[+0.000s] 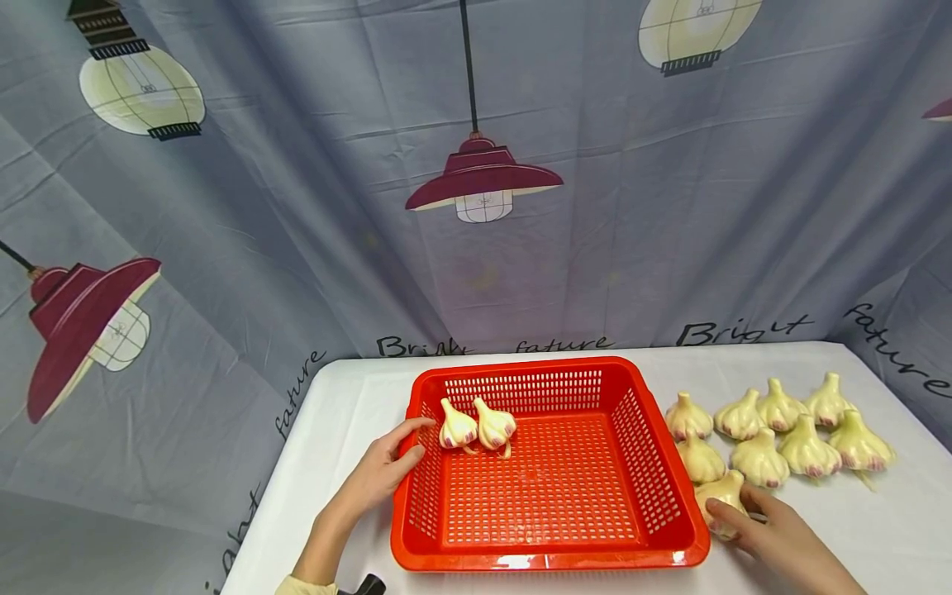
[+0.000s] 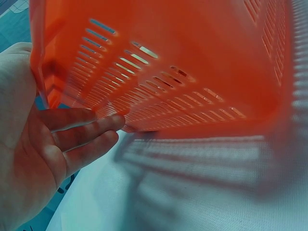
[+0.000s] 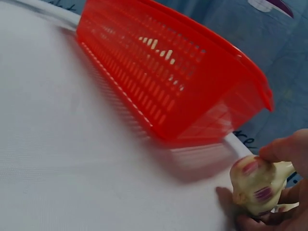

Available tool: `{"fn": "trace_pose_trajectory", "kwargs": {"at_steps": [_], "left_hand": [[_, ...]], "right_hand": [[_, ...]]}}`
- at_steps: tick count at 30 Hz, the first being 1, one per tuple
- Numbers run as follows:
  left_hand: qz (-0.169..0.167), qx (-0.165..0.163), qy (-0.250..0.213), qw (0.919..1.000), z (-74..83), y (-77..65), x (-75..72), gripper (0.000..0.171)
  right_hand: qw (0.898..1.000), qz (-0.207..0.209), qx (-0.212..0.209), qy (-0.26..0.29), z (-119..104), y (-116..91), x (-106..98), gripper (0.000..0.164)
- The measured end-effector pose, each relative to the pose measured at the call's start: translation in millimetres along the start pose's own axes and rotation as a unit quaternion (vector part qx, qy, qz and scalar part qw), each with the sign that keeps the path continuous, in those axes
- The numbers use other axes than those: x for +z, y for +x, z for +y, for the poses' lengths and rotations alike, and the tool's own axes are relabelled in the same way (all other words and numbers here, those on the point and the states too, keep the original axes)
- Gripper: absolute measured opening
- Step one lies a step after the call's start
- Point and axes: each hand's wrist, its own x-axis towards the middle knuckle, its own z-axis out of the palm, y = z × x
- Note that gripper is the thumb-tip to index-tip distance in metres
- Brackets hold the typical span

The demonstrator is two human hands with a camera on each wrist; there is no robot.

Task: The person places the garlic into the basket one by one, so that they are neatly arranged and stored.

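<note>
A red plastic basket (image 1: 550,560) with slotted walls stands on the white table, two garlic bulbs (image 1: 495,426) lying inside near its left wall. My left hand (image 1: 381,469) grips the basket's left rim; in the left wrist view, that hand's fingers (image 2: 86,137) lie along the outside of the slotted wall. Just right of the basket's front right corner, my right hand (image 1: 777,529) holds a garlic bulb (image 1: 721,498) between thumb and fingers. The right wrist view shows this garlic bulb (image 3: 257,185) with purple patches, close to the tabletop.
Several more garlic bulbs (image 1: 806,446) sit grouped on the white table (image 1: 357,388) to the right of the basket. Behind the table hangs a grey curtain (image 1: 595,273) printed with lamps and lettering. A small black object (image 1: 370,585) shows at the front edge by the left forearm.
</note>
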Motion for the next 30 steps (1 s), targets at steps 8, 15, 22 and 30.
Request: {"fn": "trace_pose_trajectory", "kwargs": {"at_steps": [8,15,22,30], "left_hand": [[0.002,0.0,0.011,0.9999,-0.8,-1.7,-0.5,0.036],[-0.001,-0.001,0.001,1.0,1.0,-2.5,-0.9,0.038],[0.001,0.0,0.003,1.0,0.0,-2.3,-0.8,0.037],[0.005,-0.003,0.016,0.9999,0.3,-0.3,0.0,0.037]], "right_hand": [[0.988,-0.057,-0.016,0.142,5,-2,-8,0.087],[0.932,-0.121,-0.033,0.341,18,2,-15,0.043],[0.742,-0.285,-0.058,0.604,27,-3,-21,0.036],[0.64,-0.337,-0.069,0.687,16,-13,-37,0.047]]}}
